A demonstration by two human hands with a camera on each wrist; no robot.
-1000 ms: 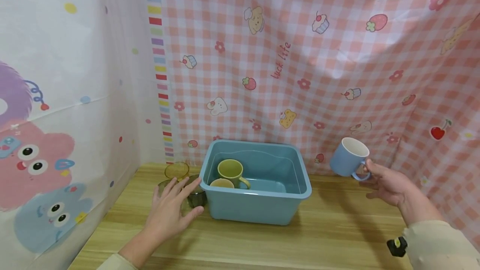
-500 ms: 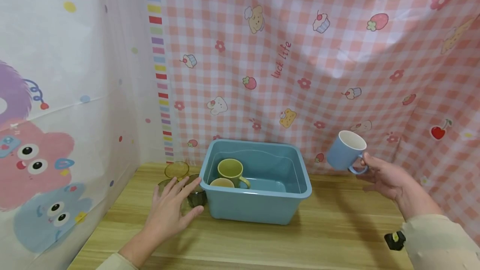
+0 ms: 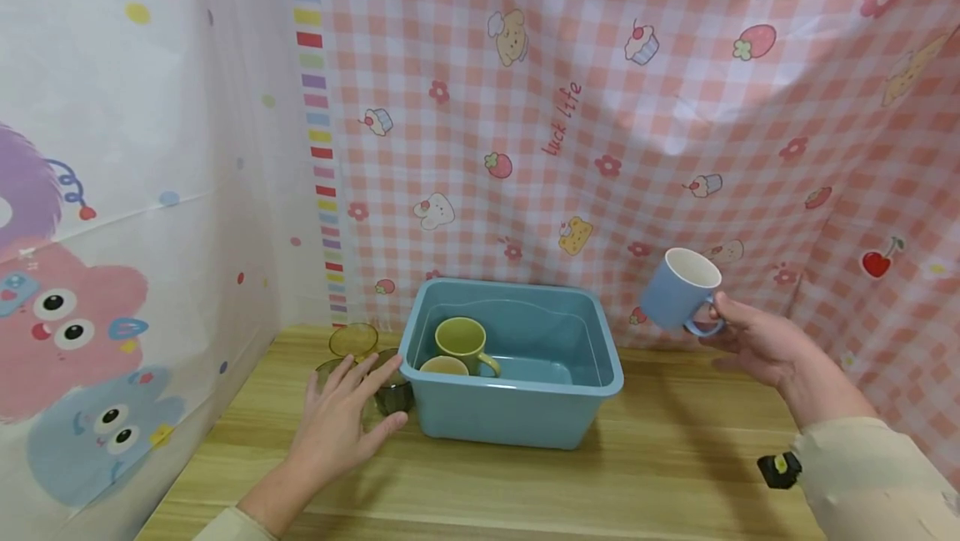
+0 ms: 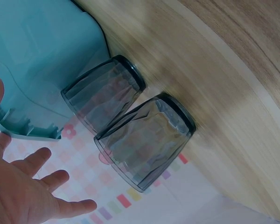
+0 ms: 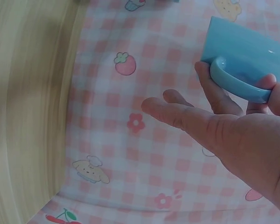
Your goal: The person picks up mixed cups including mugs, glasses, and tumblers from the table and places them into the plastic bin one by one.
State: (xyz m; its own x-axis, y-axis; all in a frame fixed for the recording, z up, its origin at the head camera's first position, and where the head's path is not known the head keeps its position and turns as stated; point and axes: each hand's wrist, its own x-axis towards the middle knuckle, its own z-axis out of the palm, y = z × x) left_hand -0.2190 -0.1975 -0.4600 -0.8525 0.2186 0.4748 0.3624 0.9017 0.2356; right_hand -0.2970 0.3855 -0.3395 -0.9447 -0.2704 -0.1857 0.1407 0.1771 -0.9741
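A light blue mug point(image 3: 671, 295) with a white inside hangs tilted above the table, right of the bin. My right hand point(image 3: 761, 345) pinches its handle point(image 5: 240, 86) between thumb and fingers, and other fingers stretch out free in the right wrist view. My left hand point(image 3: 341, 420) is spread with nothing in it, beside the bin's left end. Near its fingers stand two dark see-through tumblers point(image 4: 144, 140), partly covered by the hand in the head view. Behind them is a yellow see-through glass point(image 3: 354, 341). A green mug point(image 3: 461, 339) and a pale yellow-rimmed cup point(image 3: 444, 367) sit inside the bin.
The blue plastic bin point(image 3: 517, 416) stands mid-table, its cups at the left end and bare floor to the right. Behind the wooden table point(image 3: 487, 491) hangs a pink checked cloth point(image 3: 600, 107); a white printed cloth point(image 3: 225, 149) closes off the left side.
My right hand has lifted the blue mug a little and brought it left, nearer the bin. The left hand, the bin and the other cups have stayed where they were.
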